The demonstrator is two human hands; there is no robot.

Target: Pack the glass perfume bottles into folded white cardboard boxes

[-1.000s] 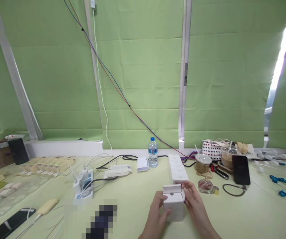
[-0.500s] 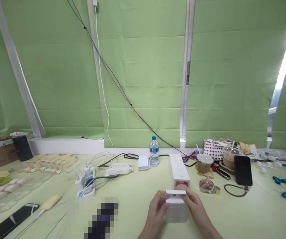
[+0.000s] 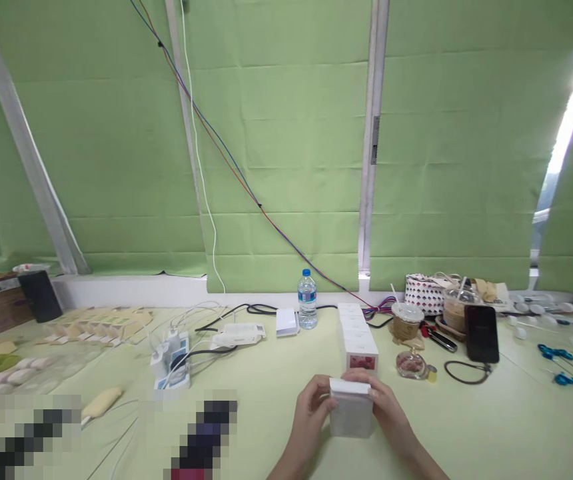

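Observation:
A small white box [image 3: 350, 417] stands on the pale green table at the lower middle, its top flap lying down over the opening. My left hand [image 3: 312, 405] grips the box's left side, with thumb and fingers near the top edge. On the opposite side my right hand [image 3: 385, 403] holds the upper right corner, its fingers curled behind the lid. Just beyond the hands, a row of white boxes [image 3: 359, 337] extends away from me, the nearest showing a reddish picture on its front.
Behind are a water bottle [image 3: 307, 300] and a white packet [image 3: 287, 323]. To the right: iced drink cup [image 3: 407, 323], round glass bottle [image 3: 411, 365], black phone [image 3: 482, 333], blue clips [image 3: 556, 352]. Leftward sit a power strip [image 3: 172, 367] with cables and a cream power bank [image 3: 101, 403].
The flap of the held box, raised before, has come down onto its top. Both hands remain on the box. The whole view has shifted slightly.

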